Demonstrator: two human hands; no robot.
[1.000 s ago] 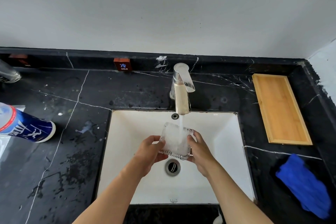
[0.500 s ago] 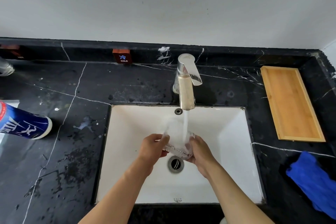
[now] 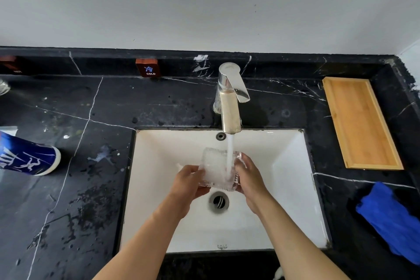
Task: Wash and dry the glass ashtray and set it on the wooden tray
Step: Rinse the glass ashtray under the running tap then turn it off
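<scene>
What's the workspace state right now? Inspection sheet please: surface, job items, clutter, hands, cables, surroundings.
Surface: black marble counter, wet patches and white specks left of the white sink.
Job's things: glass ashtray held over the sink under the faucet stream; wooden tray on the counter to the right, nothing on it; blue cloth in front of the tray.
Clutter: blue can lying at left.
Grippers: left hand and right hand grip the ashtray's opposite sides.
Cables: nothing seen.
Surroundings: plain wall; COLD tag on the backsplash.
</scene>
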